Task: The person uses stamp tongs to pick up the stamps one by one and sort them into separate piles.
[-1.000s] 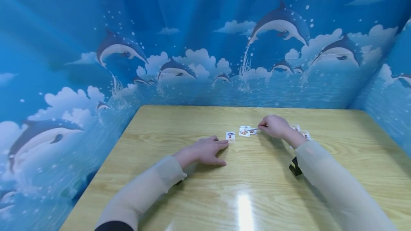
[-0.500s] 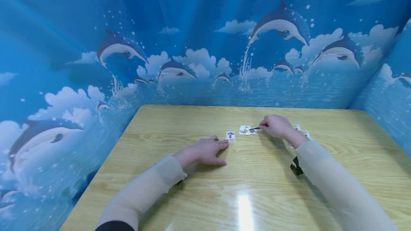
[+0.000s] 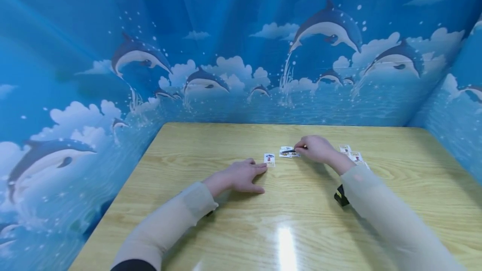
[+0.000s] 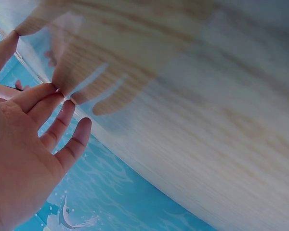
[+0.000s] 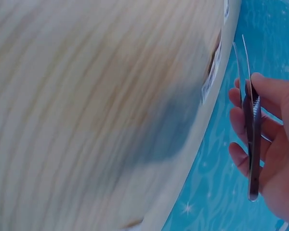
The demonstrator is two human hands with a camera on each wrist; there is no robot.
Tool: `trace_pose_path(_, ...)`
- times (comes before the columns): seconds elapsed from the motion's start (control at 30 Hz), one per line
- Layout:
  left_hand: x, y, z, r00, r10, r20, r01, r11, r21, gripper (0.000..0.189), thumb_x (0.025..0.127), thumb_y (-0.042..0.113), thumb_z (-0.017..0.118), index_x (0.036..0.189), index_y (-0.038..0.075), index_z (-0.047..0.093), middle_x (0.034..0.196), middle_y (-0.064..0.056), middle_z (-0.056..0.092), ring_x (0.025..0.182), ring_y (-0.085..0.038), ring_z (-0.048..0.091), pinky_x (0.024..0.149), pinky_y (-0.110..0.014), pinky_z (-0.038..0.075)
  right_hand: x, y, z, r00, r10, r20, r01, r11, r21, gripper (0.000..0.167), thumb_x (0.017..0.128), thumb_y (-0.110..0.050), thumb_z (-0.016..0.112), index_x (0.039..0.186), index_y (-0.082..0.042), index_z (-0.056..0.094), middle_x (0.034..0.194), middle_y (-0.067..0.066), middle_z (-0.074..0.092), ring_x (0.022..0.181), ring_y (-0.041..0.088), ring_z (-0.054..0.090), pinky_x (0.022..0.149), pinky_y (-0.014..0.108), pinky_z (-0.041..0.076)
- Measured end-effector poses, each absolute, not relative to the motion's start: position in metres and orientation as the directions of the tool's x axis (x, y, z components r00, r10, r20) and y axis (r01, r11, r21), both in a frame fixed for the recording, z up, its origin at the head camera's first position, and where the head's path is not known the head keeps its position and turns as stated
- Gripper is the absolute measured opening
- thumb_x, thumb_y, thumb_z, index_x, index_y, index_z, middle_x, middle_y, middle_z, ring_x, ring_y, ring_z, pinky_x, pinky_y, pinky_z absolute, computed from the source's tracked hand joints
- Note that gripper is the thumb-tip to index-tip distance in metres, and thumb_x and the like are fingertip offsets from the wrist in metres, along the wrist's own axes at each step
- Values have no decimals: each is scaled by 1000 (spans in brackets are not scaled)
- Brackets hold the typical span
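My right hand (image 3: 315, 149) pinches a pair of dark metal tweezers (image 5: 253, 130) between thumb and fingers. In the right wrist view the tweezers' two tips stand apart with nothing between them. In the head view they reach over a small group of white printed cards (image 3: 285, 154) lying partly overlapped. My left hand (image 3: 246, 177) rests on the table with fingers spread and straight. Its fingertips touch the lower edge of a single printed card (image 3: 269, 159), left of the group. In the left wrist view that hand (image 4: 26, 139) shows its palm side, fingers extended.
Several more printed cards (image 3: 355, 156) lie to the right, partly behind the right forearm. A black strap piece (image 3: 341, 196) hangs by the right cuff. The wooden table (image 3: 226, 246) meets a blue dolphin-print curtain (image 3: 233, 45) at its back edge.
My right hand has shifted slightly left, bringing the tweezers farther over the grouped cards. More of the right-hand cards now shows. The left hand stays on its card.
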State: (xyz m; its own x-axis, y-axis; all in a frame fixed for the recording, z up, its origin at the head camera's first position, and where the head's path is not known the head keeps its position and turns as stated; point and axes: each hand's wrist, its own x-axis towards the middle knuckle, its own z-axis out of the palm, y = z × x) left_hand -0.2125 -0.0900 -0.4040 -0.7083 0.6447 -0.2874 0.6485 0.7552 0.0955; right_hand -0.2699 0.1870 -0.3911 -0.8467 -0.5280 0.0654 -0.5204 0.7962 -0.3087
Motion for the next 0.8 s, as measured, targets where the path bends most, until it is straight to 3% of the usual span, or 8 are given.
trace_pose_path(0.2,-213,-89,-402,-710,638,-298,642,761,98,78,91,60,55,153,20,31,157,8,26,141,-29,28,111,-43,29,-277,168,-396,-803,-586,109,-592,761,-266,20,96,-11,60,109,-2,73,91,6,66,84,26,64,81,48,51)
trace_pose_path(0.47,-213,-88,-402,-706,639,-304,644,759,101,77,91,60,55,153,20,31,157,8,26,141,-29,28,111,-41,30,-283,154,-395,-818,-574,36,-560,783,-271,24,99,-11,56,116,-2,70,101,8,66,96,29,62,96,59,36)
trace_pose_path(0.8,-214,-90,-404,-711,637,-298,640,761,103,77,91,60,55,154,21,31,157,8,25,141,-30,27,112,-42,29,-288,151,-393,-792,-610,9,-590,763,-264,25,99,-10,56,117,-1,69,104,11,66,100,32,61,98,60,35)
